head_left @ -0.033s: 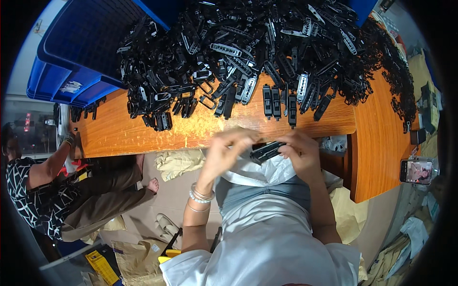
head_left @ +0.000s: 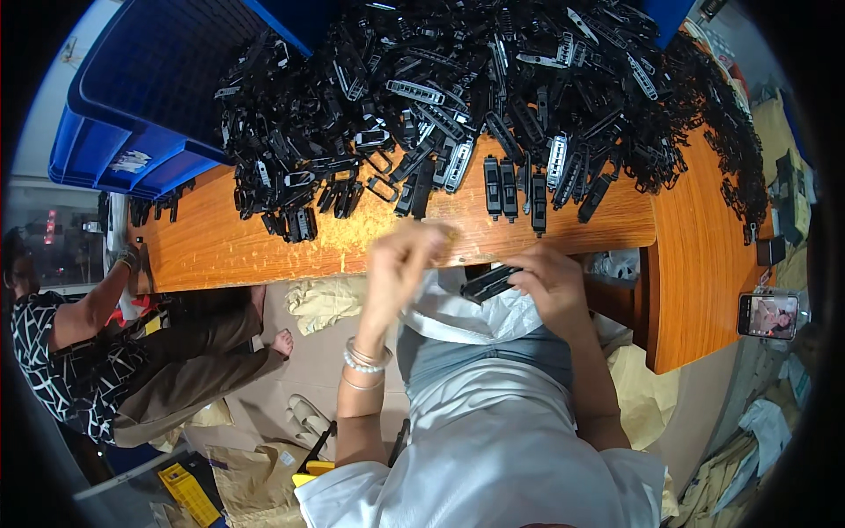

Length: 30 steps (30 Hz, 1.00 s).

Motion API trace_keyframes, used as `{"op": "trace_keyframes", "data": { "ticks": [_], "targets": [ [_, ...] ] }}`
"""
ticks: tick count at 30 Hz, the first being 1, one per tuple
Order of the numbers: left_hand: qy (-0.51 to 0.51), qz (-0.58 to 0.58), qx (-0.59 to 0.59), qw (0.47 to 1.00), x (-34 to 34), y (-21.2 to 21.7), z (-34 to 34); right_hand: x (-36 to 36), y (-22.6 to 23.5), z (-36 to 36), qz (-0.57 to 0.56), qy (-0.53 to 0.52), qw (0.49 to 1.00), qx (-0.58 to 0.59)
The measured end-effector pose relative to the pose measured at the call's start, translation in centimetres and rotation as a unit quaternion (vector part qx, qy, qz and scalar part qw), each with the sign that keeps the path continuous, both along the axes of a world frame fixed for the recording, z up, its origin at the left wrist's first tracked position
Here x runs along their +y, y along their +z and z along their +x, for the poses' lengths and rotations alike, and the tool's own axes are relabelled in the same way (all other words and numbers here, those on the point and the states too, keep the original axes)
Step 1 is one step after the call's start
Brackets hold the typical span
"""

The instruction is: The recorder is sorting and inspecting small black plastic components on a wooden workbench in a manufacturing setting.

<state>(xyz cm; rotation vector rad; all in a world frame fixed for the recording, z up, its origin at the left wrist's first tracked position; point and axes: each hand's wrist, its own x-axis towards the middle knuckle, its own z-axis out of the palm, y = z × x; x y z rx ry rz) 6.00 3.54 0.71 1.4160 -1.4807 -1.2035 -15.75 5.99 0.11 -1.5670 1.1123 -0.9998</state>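
The left hand [head_left: 400, 268] is hovering, blurred and partly curled, at the near edge of the desk [head_left: 295, 251], farther left than before; its hold I cannot tell. The long, narrow black part [head_left: 487, 284] is slanting just off that edge, the right hand [head_left: 547, 283] pinching it.

Wooden table [head_left: 207, 242] (scuffed near its edge), heaped black parts [head_left: 422, 92]

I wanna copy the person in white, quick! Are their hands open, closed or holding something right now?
Left hand: blurred, so I can't tell whether it's open or closed.
Right hand: closed, holding a long black part.
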Motion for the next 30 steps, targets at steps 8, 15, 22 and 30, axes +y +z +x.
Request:
{"op": "trace_keyframes", "data": {
  "ticks": [8,15,22,30],
  "targets": [
    [0.038,-0.218,-0.425,0.877,-4.2,-0.6,5.1,0.1,-0.5,-0.8,-0.025,-0.088,0.996,0.025],
    [0.091,-0.286,-0.406,0.863,-4.1,0.0,4.3,-5.0,-1.8,-8.6,-0.228,-0.454,0.804,0.31],
    [0.078,-0.344,-0.329,0.876,-3.4,1.1,2.0,-5.3,-2.5,-8.0,-0.168,-0.448,0.762,0.436],
    [0.004,-0.216,-0.067,0.974,-2.4,0.8,-3.0,-2.1,-2.9,-7.5,-0.233,-0.362,0.847,0.312]
  ]
}}
